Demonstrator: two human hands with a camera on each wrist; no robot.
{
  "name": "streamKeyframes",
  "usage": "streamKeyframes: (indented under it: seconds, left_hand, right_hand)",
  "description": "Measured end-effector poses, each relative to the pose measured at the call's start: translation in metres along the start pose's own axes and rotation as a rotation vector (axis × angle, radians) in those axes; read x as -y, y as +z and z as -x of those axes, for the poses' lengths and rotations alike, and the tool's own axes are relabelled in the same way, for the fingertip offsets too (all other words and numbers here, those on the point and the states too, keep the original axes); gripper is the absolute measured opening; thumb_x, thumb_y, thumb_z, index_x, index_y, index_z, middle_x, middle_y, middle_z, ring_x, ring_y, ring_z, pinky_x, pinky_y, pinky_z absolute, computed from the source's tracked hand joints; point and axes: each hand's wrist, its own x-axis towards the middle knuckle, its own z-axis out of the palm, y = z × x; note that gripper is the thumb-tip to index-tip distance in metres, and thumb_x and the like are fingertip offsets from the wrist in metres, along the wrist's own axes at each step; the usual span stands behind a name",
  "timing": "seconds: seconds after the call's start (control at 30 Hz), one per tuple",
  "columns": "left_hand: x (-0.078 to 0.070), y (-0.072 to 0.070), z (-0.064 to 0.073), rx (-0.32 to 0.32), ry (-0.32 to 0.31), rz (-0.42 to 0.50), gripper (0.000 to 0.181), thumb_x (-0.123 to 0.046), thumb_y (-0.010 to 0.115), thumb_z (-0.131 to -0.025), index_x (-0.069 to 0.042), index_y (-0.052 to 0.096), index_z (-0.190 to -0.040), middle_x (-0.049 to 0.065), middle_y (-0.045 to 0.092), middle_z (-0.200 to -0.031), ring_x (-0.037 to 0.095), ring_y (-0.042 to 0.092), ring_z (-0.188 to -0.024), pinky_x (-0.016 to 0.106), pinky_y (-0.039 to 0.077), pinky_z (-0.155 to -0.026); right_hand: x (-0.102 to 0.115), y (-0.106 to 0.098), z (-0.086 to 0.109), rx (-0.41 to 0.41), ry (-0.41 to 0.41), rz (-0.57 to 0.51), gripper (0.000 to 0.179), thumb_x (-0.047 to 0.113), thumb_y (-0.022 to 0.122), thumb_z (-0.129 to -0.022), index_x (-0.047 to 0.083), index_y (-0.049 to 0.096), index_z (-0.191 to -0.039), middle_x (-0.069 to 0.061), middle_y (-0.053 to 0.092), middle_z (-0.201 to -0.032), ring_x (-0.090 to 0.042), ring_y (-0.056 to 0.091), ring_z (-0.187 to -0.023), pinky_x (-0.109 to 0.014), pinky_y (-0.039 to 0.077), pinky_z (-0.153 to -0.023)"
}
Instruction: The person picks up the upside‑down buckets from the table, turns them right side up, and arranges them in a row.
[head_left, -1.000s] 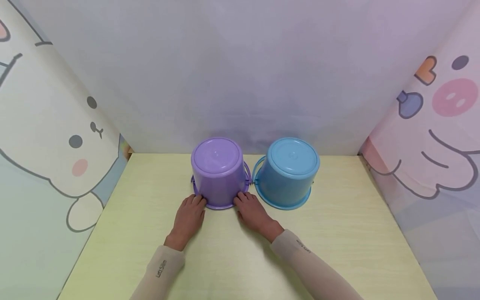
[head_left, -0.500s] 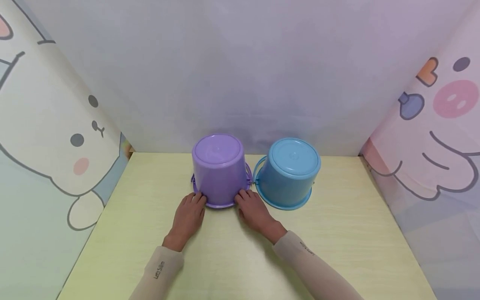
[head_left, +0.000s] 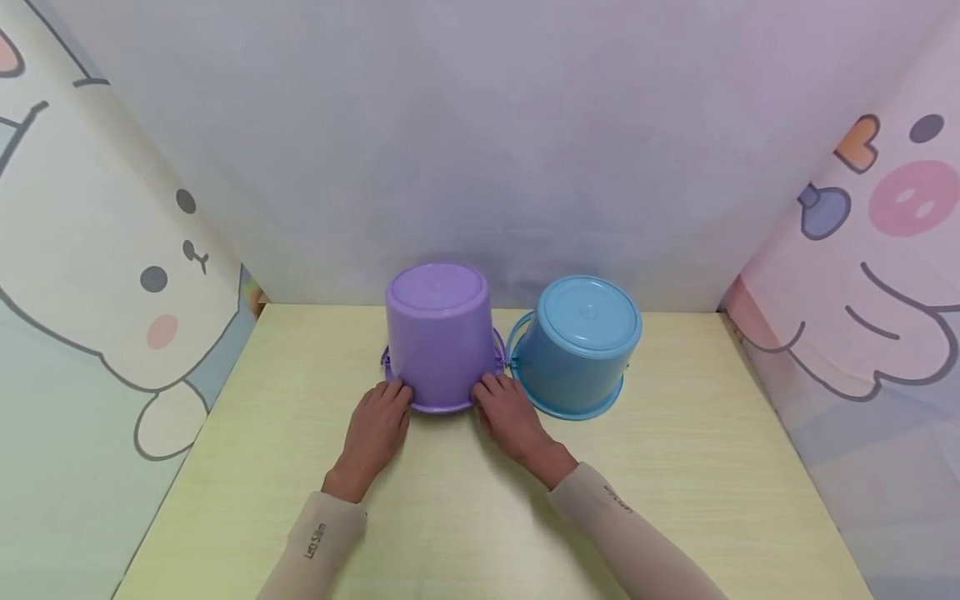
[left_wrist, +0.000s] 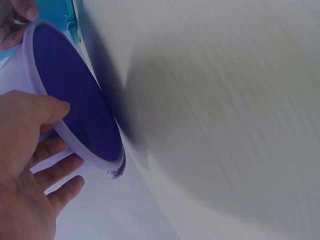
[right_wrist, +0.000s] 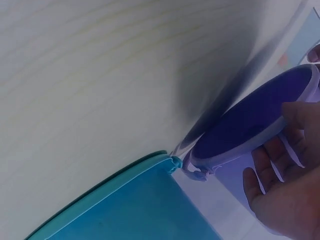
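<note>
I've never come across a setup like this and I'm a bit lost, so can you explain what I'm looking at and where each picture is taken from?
There's no machine here: a person is working with a bare left hand and right hand. The wide view comes from a camera worn on the head, looking forward and down. The two close views come from cameras worn on the wrists, one each.

On the pale table are two upside-down buckets. The blue bucket stands on the person's right, untouched. Both hands hold the purple bucket by its rim, and it is tipped, with the near edge raised. That is why the wrist views show its dark inside.
</note>
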Motion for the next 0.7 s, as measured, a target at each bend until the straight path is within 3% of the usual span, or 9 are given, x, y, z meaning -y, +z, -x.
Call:
streamKeyframes:
  seconds: [0.2,0.7]
  left_hand:
    - [0.000,-0.004,-0.001,-0.023,0.006,0.007,0.013,-0.003,0.072,-0.095,-0.003,0.060,-0.098,0.010,0.055,-0.100,0.032,0.057,-0.095,0.047,0.054,-0.084]
    - [0.000,-0.017,-0.006,-0.057,-0.007,0.064,0.013,0.001,0.071,-0.093,-0.003,0.060,-0.099,0.011,0.056,-0.101,0.033,0.056,-0.095,0.044,0.053,-0.077]
  right_hand:
    - [-0.001,-0.002,0.000,-0.074,-0.016,-0.041,0.019,0.008,0.076,-0.098,0.013,0.062,-0.108,-0.002,0.056,-0.103,-0.024,0.053,-0.098,-0.040,0.051,-0.091]
    - [0.001,-0.011,0.000,-0.127,-0.025,-0.140,0.016,0.006,0.075,-0.099,0.009,0.061,-0.107,-0.004,0.053,-0.101,-0.023,0.051,-0.094,-0.036,0.049,-0.082]
